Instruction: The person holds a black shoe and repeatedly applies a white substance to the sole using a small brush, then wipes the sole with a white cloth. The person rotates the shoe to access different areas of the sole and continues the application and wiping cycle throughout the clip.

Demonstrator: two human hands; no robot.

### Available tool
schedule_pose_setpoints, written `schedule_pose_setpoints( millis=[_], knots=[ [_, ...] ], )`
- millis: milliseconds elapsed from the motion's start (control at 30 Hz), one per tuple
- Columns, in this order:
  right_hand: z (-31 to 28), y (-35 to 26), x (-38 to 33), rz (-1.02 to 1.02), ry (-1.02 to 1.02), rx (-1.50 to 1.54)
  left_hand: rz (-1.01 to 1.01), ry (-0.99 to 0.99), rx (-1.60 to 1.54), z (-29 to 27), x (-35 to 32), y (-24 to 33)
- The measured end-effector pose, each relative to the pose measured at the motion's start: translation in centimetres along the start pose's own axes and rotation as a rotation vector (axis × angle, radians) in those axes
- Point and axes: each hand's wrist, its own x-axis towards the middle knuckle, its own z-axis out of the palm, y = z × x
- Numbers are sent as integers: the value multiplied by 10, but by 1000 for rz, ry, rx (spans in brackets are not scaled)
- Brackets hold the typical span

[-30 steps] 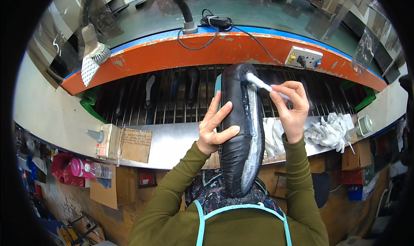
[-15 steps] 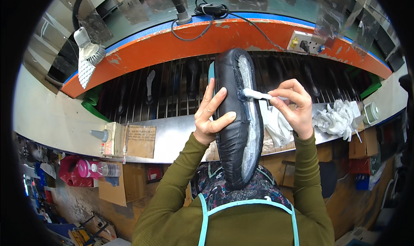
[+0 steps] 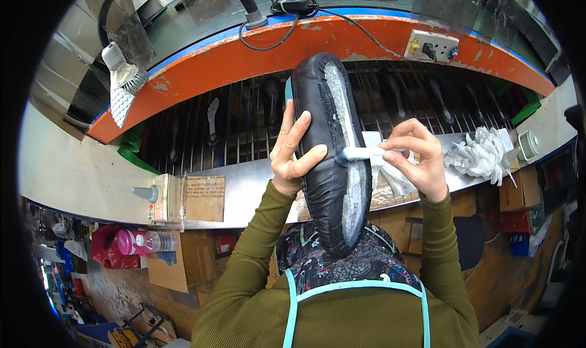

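Left hand [image 3: 294, 154], fingers spread, grips a black shoe [image 3: 323, 186] crossing over the metal ledge [image 3: 247, 189]; right hand [image 3: 420, 160] pinches a white brush [image 3: 364, 153], its tip against the shoe; crumpled white cloth [image 3: 482, 155] lies toward the ledge's right end, cardboard [image 3: 205, 198] toward its left

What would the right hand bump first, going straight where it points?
Most likely the black shoe: the right hand points left towards it, and its white brush seems to touch it. Exact depth is hard to tell.

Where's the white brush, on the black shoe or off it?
On it, apparently: the white brush, held in the right hand, meets the black shoe with no visible gap.
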Motion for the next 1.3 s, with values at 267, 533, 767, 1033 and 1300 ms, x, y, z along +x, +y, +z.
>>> schedule_pose_setpoints(
  millis=[267, 533, 767, 1033, 1300],
  knots=[
    [41, 4, -47, 239, 285, 145, -4, 82, 150, 1, -13, 6],
    [50, -28, -101, 385, 231, 283, -50, 43, 277, -6, -39, 15],
    [55, -30, -87, 307, 274, 77, -58, 33, 295, -6, -46, 21],
    [57, -22, -66, 164, 327, -104, -39, 27, 293, -11, -40, 20],
    [50, -12, -43, 108, 256, 9, -32, 36, 274, -13, -35, 13]
  ],
)
